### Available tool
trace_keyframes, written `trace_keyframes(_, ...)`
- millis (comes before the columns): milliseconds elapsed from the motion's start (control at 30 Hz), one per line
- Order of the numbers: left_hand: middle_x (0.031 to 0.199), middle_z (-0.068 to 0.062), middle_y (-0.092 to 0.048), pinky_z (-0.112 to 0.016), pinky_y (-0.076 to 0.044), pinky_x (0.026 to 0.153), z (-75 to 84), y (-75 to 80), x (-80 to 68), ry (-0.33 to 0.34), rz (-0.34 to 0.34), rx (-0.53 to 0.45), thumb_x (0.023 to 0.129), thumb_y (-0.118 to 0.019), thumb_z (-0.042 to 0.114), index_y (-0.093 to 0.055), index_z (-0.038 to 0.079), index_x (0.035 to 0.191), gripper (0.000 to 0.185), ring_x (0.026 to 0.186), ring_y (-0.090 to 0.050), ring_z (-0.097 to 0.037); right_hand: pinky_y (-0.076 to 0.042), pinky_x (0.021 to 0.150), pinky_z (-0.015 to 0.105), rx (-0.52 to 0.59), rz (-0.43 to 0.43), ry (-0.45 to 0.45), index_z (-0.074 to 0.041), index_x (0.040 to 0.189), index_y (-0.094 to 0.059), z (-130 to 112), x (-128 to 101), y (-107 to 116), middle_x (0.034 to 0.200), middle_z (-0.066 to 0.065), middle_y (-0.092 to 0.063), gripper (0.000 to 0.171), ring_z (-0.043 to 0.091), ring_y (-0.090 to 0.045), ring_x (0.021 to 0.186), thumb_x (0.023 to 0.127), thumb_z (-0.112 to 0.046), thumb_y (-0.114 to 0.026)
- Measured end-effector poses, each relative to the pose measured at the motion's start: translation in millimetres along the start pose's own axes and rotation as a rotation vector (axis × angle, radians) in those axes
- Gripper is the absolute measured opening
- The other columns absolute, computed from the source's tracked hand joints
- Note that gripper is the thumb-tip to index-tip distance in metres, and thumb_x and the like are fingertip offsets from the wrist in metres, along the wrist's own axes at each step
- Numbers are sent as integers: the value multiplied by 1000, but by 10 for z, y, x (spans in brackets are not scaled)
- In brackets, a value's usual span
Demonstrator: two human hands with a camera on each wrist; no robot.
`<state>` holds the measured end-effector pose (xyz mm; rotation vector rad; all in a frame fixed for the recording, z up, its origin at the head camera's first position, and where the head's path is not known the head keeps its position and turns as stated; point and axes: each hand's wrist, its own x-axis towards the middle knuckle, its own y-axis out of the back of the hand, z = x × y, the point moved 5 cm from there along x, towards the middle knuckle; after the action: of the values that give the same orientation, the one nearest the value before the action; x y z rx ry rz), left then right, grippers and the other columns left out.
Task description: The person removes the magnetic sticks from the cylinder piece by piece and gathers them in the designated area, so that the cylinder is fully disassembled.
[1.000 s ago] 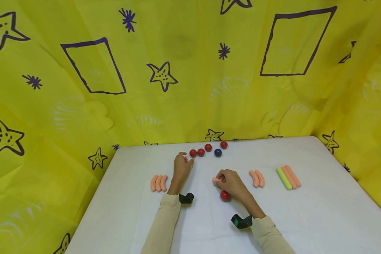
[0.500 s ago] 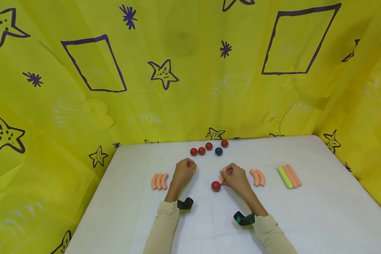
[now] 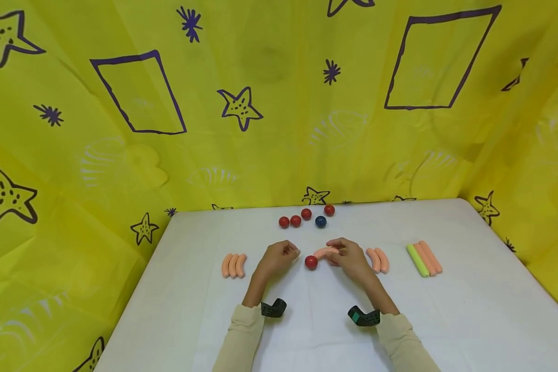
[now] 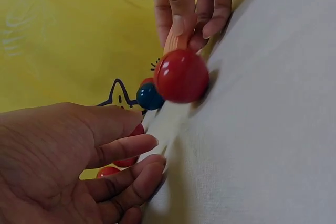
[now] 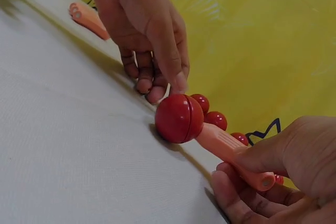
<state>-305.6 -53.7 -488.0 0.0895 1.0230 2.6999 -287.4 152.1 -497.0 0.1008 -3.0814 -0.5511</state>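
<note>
My right hand (image 3: 353, 261) pinches a curved peach-coloured rod (image 5: 220, 142) between thumb and fingers. A round grey disc shows in the rod's near end. At the other end a glossy red ball (image 3: 311, 262) with a seam round it meets the rod, close over the white cloth. My left hand (image 3: 278, 258) is just left of that ball, fingers loosely bent and holding nothing. In the right wrist view its fingertips (image 5: 178, 81) come right up to the ball's upper side. The left wrist view shows a gap between the left fingers and the red ball.
Several red balls (image 3: 295, 221) and one dark blue ball (image 3: 321, 221) lie at the back. Three curved peach rods (image 3: 233, 265) lie left, two more (image 3: 377, 260) right. Further right are a green straight rod (image 3: 417, 260) and two peach ones (image 3: 429, 258). A yellow curtain (image 3: 269, 155) stands behind.
The right hand turns the curved rod from upright-slanting to nearly level, and the red ball shifts left and away from me. The left hand first draws back, then moves right towards the ball.
</note>
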Motion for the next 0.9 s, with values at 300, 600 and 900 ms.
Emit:
trace_keyframes(300, 79, 2, -60, -22, -43, 63, 96, -117, -35, -111, -92, -21, 81, -66, 28, -63, 9, 103, 29, 68, -52, -7, -43, 65, 26, -318, 55, 136, -7, 96, -67, -41, 8, 14, 92, 7, -61, 24, 17, -51, 79, 80, -25, -68)
trace_keyframes(600, 78, 9, -60, -33, -36, 69, 187, -203, -56, -72, -36, 75, 76, -69, 37, -63, 15, 103, 35, 68, -52, -3, -41, 63, 29, -426, 66, 189, -6, 88, -66, -94, -51, 9, 78, 3, -57, 14, 15, -49, 71, 78, -17, -69)
trace_keyframes(900, 80, 7, -59, -38, -34, 71, 203, -214, -65, -68, -22, 101, 77, -69, 37, -62, 16, 106, 36, 70, -51, -5, -45, 76, 38, -486, 45, 275, -7, 102, -66, -127, -46, -43, 92, 5, -61, 30, 19, -55, 85, 77, -22, -71)
